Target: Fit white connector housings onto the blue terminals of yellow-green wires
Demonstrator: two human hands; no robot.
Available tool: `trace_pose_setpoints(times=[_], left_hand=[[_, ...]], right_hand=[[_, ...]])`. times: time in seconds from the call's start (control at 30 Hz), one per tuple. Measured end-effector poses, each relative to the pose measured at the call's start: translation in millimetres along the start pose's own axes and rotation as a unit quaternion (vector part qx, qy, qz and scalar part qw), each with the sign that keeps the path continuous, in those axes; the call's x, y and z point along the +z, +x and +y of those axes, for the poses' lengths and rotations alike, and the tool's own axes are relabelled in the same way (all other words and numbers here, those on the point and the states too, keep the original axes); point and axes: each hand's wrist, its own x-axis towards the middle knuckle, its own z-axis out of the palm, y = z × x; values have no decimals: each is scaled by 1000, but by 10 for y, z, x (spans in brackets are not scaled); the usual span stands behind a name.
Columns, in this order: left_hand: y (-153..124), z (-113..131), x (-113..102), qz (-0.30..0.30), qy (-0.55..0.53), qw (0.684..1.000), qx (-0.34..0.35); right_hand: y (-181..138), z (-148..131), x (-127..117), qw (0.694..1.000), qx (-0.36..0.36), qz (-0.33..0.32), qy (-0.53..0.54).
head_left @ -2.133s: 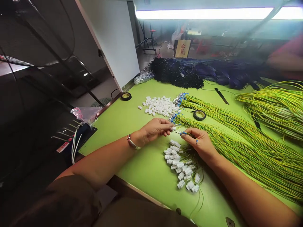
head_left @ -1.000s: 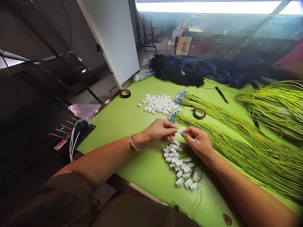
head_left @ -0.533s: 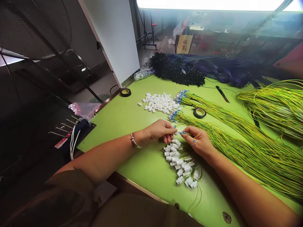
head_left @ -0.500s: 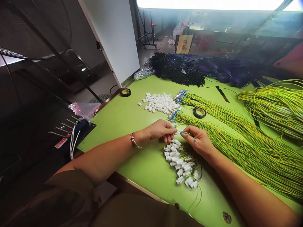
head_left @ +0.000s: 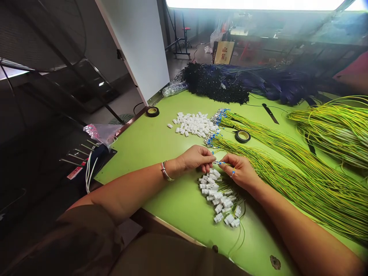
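Just above a heap of wired white connectors [head_left: 214,191], my two hands meet fingertip to fingertip. My left hand [head_left: 198,158] pinches a small white connector, mostly hidden by the thumb and fingers. Between thumb and forefinger, my right hand [head_left: 240,168] grips a yellow-green wire with a blue-collared metal terminal [head_left: 220,163], its tip pointing at the left fingertips. Another blue-collared end sticks out by the right hand's fingers. Behind the hands lie long bundles of yellow-green wires [head_left: 276,165], their terminal ends beside a pile of loose white connector housings [head_left: 195,124].
Rolls of black tape lie on the green table [head_left: 129,153]: one roll [head_left: 152,111] near the left edge, another roll [head_left: 242,136] among the wires. A black strip [head_left: 270,114] lies farther back. Dark cables with black connectors [head_left: 215,86] cover the rear. A white panel [head_left: 138,42] stands at left.
Both hands stay nearly in place, with the right hand shifted slightly left. The bracelet on my left wrist has turned a little. The piles and bundles look the same.
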Motion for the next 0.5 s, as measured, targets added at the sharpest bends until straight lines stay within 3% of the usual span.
trace_pose_setpoints(times=[0.5], left_hand=[[1,42,29,-9,89,996,-4]], right_hand=[[36,-11,-37,999,23,-35,20]])
